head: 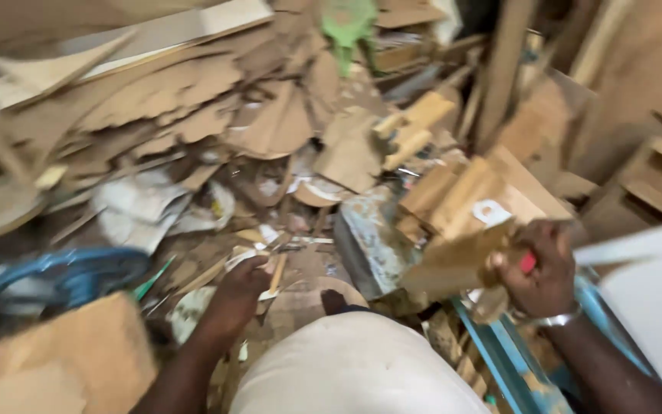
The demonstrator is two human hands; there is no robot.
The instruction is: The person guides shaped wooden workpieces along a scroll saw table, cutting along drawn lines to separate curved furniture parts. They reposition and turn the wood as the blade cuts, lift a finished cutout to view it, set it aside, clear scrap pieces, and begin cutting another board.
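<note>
The view is blurred. My right hand (pixel 539 268) is closed on a flat scrap of brown wood board (pixel 453 257), held up at the right, with something small and red (pixel 527 263) showing between the fingers. My left hand (pixel 243 284) reaches down into the litter on the floor, its fingers pinching a thin light wooden strip (pixel 276 274). My light-clothed knee or lap (pixel 354 360) fills the bottom middle.
A heap of brown board offcuts (pixel 216 115) and wood blocks (pixel 415 123) covers the floor. A blue metal frame (pixel 499 360) stands bottom right, a blue hose or cable (pixel 63 276) at left, a white board (pixel 653 299) at right, a green plastic object (pixel 346 23) far back.
</note>
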